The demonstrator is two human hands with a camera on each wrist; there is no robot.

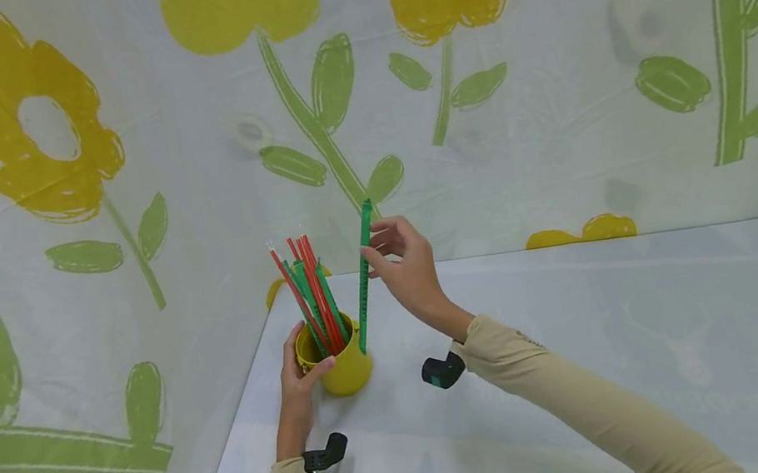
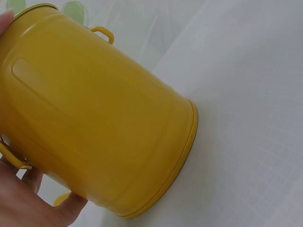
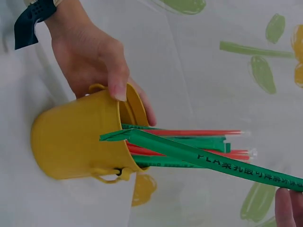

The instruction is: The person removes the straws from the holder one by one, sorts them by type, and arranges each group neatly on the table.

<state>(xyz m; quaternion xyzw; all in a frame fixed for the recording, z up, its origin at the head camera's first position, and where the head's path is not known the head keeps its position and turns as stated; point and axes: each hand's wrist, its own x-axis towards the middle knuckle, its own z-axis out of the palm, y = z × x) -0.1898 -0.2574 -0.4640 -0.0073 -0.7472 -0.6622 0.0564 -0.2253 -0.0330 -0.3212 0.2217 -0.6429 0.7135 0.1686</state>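
At the near side of the white table (image 1: 600,367), to the right, faint lettering shows, too pale to read. To the left, the left hand (image 1: 296,382) is curled part way round a yellow bucket (image 1: 347,373), thumb at the rim. The bucket looks like thin painted metal: stiff, light, probably smooth; the rim or side seems a steadier hold than the small side handles (image 2: 104,34). No writing shows on it. Red straws (image 1: 320,289) and green straws (image 1: 331,300) stand inside, leaning.

Right of the bucket, the right hand (image 1: 409,265) pinches one green wrapped straw (image 1: 365,294) above its middle, between thumb and fingers, the lower end beside the bucket's rim; whether they touch is unclear. It should be very light, slick and easily bent, best pinched mid-length. Its wrapper reads "PLA", then Chinese characters including "可降解". Beyond hangs a flowered cloth (image 1: 555,112).
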